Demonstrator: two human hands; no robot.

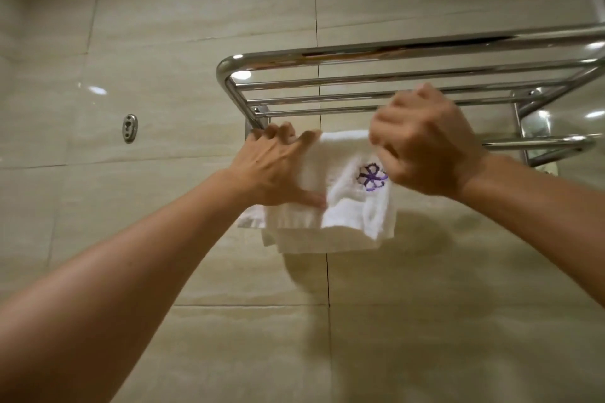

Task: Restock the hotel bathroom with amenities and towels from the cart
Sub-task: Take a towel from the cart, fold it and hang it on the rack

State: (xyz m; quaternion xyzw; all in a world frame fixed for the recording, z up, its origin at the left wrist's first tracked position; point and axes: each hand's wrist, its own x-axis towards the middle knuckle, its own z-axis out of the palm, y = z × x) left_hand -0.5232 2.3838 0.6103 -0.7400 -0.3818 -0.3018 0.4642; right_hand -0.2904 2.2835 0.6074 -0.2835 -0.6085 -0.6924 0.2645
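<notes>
A small white towel with a purple embroidered emblem hangs folded over the lower bar of a chrome towel rack on the tiled wall. My left hand lies spread against the towel's left side, fingers up by the bar and thumb pressing the cloth lower down. My right hand is at the towel's upper right, fingers curled and pinching the cloth beside the emblem. The towel's top fold is partly hidden behind both hands.
The rack's upper shelf of several chrome rails juts out above my hands. A small metal wall hook plate sits left of the rack. Beige glossy tiles cover the wall all around.
</notes>
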